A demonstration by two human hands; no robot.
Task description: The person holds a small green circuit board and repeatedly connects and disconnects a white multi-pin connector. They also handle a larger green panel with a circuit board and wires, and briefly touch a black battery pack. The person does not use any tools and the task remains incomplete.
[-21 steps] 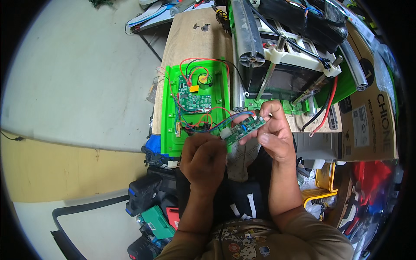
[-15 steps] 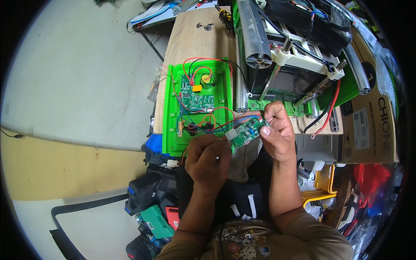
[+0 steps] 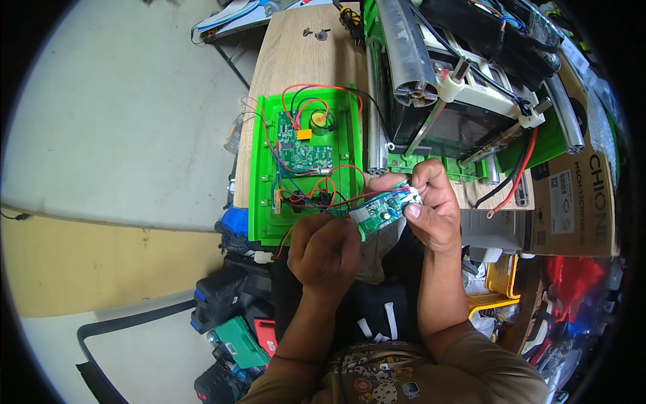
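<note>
The small green circuit board [image 3: 381, 210] is lifted clear of the green plastic housing [image 3: 264, 202] on the wooden worktop [image 3: 296, 60]. The right hand [image 3: 431, 209] pinches its far end; the left hand [image 3: 324, 248] is closed at its near edge. Red and blue wires [image 3: 336, 198] tie it to the housing, so it appears unseated.

Olive-brown short-sleeved shirt (small cartoon patches on chest), forearms bare, no gloves.
</note>
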